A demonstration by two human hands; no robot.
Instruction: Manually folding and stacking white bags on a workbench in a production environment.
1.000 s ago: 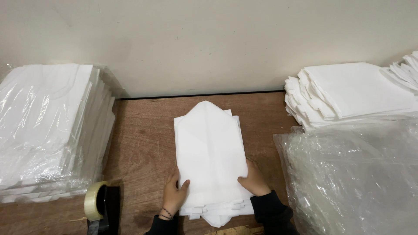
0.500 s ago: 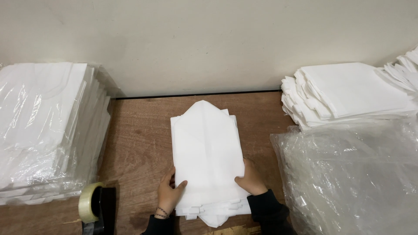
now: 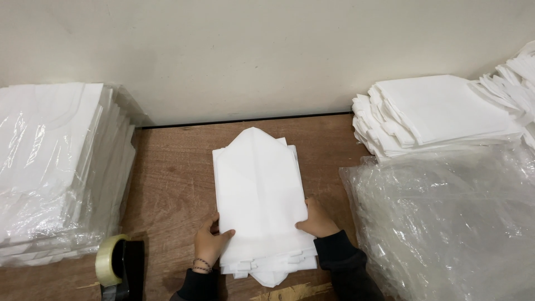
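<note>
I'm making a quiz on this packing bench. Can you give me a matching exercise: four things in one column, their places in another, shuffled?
Things:
1. white folded stack
2. tape dispenser
3. bagged white pile
4. loose clear plastic bags

Places:
A. right side of the table
B. far left, by the wall
C. centre, between left hand and right hand
D. front left edge

Pairs: 1-C, 2-D, 3-B, 4-A

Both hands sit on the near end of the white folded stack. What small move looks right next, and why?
Probably press inward and square the stack. The left hand and right hand already grip its opposite near edges, and layers stick out unevenly at the near end, with small tabs poking past the top sheet. A gentle squeeze and tap on the table would likely align them.
</note>
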